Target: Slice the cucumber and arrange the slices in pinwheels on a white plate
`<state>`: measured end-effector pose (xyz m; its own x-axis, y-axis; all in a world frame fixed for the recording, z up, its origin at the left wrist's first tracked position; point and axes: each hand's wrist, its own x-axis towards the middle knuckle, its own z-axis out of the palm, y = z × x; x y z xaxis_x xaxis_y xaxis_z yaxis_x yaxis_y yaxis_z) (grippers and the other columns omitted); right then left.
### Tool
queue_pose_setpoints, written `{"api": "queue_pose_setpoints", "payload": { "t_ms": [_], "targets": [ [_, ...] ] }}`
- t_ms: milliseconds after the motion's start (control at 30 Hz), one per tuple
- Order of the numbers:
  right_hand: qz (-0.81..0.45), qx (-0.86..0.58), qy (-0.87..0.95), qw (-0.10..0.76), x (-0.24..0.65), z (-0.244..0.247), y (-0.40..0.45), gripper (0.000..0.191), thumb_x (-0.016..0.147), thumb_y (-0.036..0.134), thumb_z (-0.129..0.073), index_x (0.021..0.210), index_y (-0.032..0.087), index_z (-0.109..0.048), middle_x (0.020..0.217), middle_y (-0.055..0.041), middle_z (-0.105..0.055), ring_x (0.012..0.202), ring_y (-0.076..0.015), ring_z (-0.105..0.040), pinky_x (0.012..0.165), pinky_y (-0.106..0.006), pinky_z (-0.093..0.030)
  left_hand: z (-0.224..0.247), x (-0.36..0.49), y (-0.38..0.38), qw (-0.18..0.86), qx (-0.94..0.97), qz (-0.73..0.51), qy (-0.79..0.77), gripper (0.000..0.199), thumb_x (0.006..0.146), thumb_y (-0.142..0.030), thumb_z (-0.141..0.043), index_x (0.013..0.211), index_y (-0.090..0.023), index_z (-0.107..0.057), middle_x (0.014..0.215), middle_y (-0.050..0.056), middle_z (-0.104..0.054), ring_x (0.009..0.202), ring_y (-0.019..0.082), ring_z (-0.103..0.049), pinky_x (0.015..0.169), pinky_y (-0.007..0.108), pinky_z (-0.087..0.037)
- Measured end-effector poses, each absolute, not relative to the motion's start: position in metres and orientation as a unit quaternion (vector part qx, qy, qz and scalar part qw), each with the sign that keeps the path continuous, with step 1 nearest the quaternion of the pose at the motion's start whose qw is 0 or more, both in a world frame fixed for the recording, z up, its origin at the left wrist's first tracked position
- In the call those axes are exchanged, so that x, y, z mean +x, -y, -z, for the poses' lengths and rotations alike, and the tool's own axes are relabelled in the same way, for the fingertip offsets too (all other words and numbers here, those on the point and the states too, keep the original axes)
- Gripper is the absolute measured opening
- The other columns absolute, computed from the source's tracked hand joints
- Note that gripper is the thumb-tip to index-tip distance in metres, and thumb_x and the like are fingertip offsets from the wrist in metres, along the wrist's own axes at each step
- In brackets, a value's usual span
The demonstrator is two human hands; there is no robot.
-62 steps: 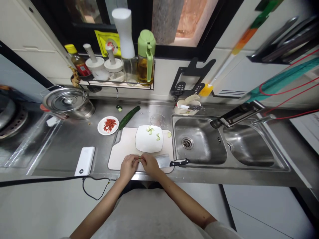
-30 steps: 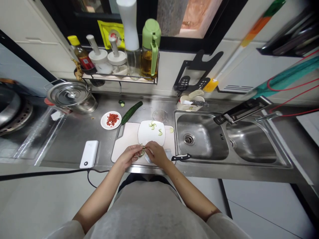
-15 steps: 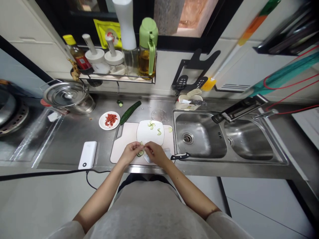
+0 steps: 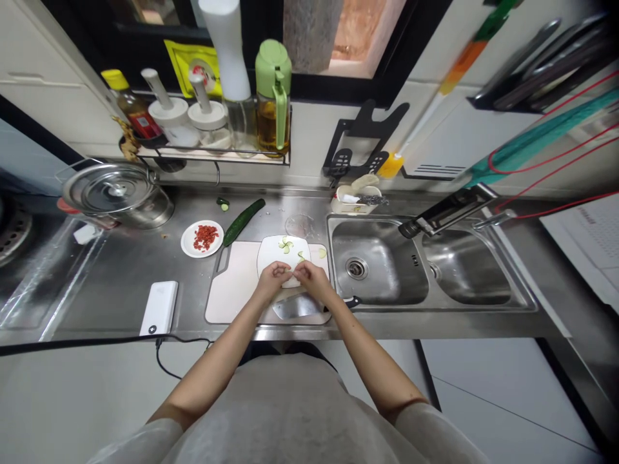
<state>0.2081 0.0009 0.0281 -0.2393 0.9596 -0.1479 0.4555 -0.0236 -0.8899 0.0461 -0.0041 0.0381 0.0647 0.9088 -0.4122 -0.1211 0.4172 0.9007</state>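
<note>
Both my hands hover over the near part of a white plate (image 4: 265, 250), fingertips almost meeting. My left hand (image 4: 273, 281) is pinched closed on what looks like a thin cucumber slice, mostly hidden by the fingers. My right hand (image 4: 313, 281) pinches at the same small piece from the other side. Curved cucumber pieces (image 4: 285, 245) lie fanned out on the plate, with another beside my right fingertips. The plate rests on a pale pink cutting board (image 4: 227, 290). A kitchen knife (image 4: 297, 307) lies on the board below my hands, its black handle partly behind my right forearm.
One pale slice (image 4: 322, 253) lies at the board's right corner. Left of the board are a whole cucumber (image 4: 244, 222), a plate of chopped red bits (image 4: 187, 247), a white power bank (image 4: 159, 308) and a lidded pot (image 4: 155, 206). A double sink (image 4: 387, 264) is right.
My hands, pinched together, have moved forward from the board's near part to over the white plate. More of the knife blade now shows. The view has shifted slightly.
</note>
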Motion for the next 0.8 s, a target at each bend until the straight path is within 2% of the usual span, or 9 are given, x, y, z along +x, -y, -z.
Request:
{"api": "queue_pose_setpoints", "payload": {
  "t_ms": [167,333,433,800],
  "targets": [
    [-0.426,-0.582,0.637,0.272,0.228,-0.011,-0.03,0.023,0.08,0.041,-0.058,0.084,0.019,-0.058,0.064,0.0031,-0.057,0.06,-0.0124,-0.052,0.059,-0.022,-0.039,-0.018,0.065,-0.027,0.611,0.382,-0.401,-0.566,0.03,0.054,-0.03,-0.078,0.074,-0.016,-0.06,0.058,-0.007,-0.047,0.054,0.006,-0.044,0.054,0.02,-0.035],
    [-0.39,-0.589,0.664,0.245,0.238,0.001,-0.052,0.012,0.081,0.03,-0.056,0.083,0.019,-0.06,0.063,0.003,-0.057,0.062,-0.0125,-0.051,0.062,-0.021,-0.037,0.005,0.078,-0.046,0.579,0.403,-0.393,-0.589,0.024,0.057,-0.026,-0.077,0.072,-0.016,-0.061,0.06,-0.005,-0.055,0.058,0.008,-0.051,0.063,0.022,-0.041],
    [-0.364,-0.599,0.682,0.211,0.24,0.005,-0.06,0.011,0.082,0.026,-0.054,0.084,0.018,-0.061,0.063,0.0023,-0.057,0.062,-0.0123,-0.051,0.063,-0.021,-0.036,0.015,0.082,-0.054,0.554,0.427,-0.374,-0.609,0.022,0.059,-0.025,-0.075,0.074,-0.017,-0.062,0.061,-0.005,-0.056,0.06,0.009,-0.053,0.064,0.022,-0.042],
    [-0.294,-0.62,0.719,0.11,0.238,0.003,-0.075,0.015,0.086,0.027,-0.056,0.091,0.017,-0.065,0.079,-0.0038,-0.067,0.069,-0.014,-0.055,0.063,-0.022,-0.033,0.029,0.085,-0.066,0.471,0.507,-0.293,-0.66,0.017,0.067,-0.028,-0.071,0.079,-0.019,-0.063,0.06,-0.005,-0.056,0.059,0.01,-0.053,0.065,0.022,-0.042]
  ]
}}
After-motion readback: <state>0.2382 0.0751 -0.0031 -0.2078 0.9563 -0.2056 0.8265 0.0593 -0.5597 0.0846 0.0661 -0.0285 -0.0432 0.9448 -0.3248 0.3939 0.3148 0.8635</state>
